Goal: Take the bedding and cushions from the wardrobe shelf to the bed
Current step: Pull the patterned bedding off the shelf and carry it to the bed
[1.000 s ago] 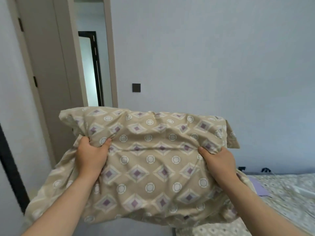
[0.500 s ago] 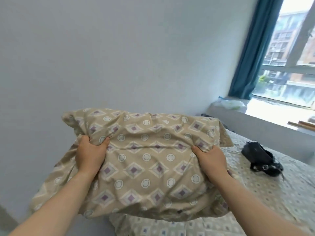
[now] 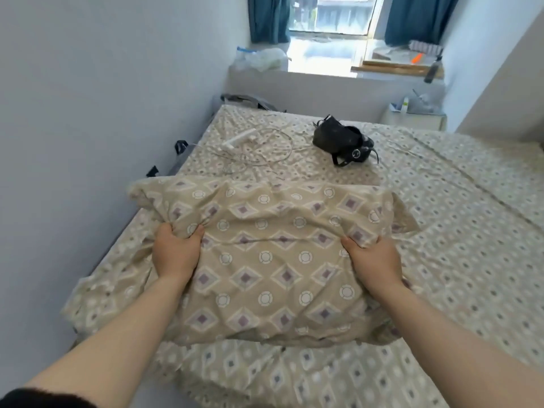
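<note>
A beige pillow (image 3: 270,260) patterned with purple diamonds and white circles fills the middle of the head view. My left hand (image 3: 176,251) grips its left side and my right hand (image 3: 374,260) grips its right side, both bunching the fabric. The pillow hangs low over the near left part of the bed (image 3: 459,231), which wears a sheet in the same pattern. Whether the pillow touches the sheet I cannot tell. The wardrobe is out of view.
On the bed's far part lie a black headset (image 3: 341,139) and a white power strip with coiled cable (image 3: 250,142). A wall (image 3: 88,113) runs along the bed's left side. Beyond the bed are a window ledge (image 3: 323,75), blue curtains and a small white cabinet (image 3: 412,119).
My view has swung from the doorway and wall round to the bed and tilted down. The pillow, held the same way in both hands, has come down over the bed.
</note>
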